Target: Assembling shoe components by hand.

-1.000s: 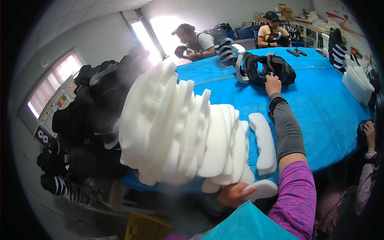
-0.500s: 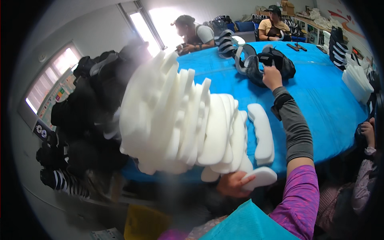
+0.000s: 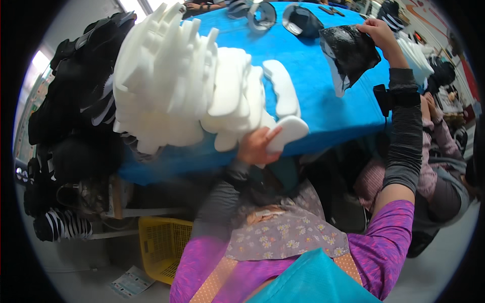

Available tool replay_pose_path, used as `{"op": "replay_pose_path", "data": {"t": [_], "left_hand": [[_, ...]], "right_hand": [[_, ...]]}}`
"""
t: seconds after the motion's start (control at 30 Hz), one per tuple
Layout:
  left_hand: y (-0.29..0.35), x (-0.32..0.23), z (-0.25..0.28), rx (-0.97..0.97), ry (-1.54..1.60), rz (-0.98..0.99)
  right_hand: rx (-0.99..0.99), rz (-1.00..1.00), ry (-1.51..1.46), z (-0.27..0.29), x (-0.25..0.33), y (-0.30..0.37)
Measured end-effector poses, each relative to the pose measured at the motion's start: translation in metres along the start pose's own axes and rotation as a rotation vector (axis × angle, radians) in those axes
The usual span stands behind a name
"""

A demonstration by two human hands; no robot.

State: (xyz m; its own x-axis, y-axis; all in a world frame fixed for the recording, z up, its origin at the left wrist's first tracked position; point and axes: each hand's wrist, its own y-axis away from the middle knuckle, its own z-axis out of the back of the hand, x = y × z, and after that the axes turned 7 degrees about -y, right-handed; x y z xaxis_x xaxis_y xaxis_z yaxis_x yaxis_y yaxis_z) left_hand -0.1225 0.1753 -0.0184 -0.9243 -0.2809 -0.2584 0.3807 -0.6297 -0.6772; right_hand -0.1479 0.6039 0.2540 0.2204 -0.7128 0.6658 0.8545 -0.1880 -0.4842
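One blk pc [image 3: 351, 54], R grip [image 3: 380, 34]

Shirt [image 3: 385, 237] is purple; sleeves [image 3: 404, 131] striped; apron [image 3: 289, 235] flowered.

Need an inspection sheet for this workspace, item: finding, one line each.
Surface: table with a blue cover, partly taken up by goods.
Job's things: white foam-like pad near the front edge; glossy black piece held up over the table.
Clutter: large stack of white pads; dark heap at left; grey ring-shaped piece toward the far side.
Grippers: bare hands; left hand grips the white foam-like pad, right hand pinches the glossy black piece.
Cables: nothing seen for certain.
Surroundings: yellow basket and printed sheet below the table; another person seated at right.
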Motion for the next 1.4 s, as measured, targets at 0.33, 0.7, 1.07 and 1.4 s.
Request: {"op": "replay_pose_path", "data": {"t": [0.33,0.7,1.07,1.4], "left_hand": [[0.018,-0.057,0.007,-0.084,0.36,0.241],[0.016,-0.11,0.067,-0.546,0.819,0.586],[-0.002,-0.122,0.085,-0.734,0.79,0.615],[0.007,-0.113,0.092,0.219,1.147,0.623]], "right_hand": [[-0.042,-0.02,0.391,-0.162,0.043,0.154],[0.01,0.001,-0.517,-0.178,0.088,0.266],[0.388,-0.426,-1.011,-0.166,0.091,0.356],[0.513,-0.223,-0.92,-0.142,0.119,0.341]]}}
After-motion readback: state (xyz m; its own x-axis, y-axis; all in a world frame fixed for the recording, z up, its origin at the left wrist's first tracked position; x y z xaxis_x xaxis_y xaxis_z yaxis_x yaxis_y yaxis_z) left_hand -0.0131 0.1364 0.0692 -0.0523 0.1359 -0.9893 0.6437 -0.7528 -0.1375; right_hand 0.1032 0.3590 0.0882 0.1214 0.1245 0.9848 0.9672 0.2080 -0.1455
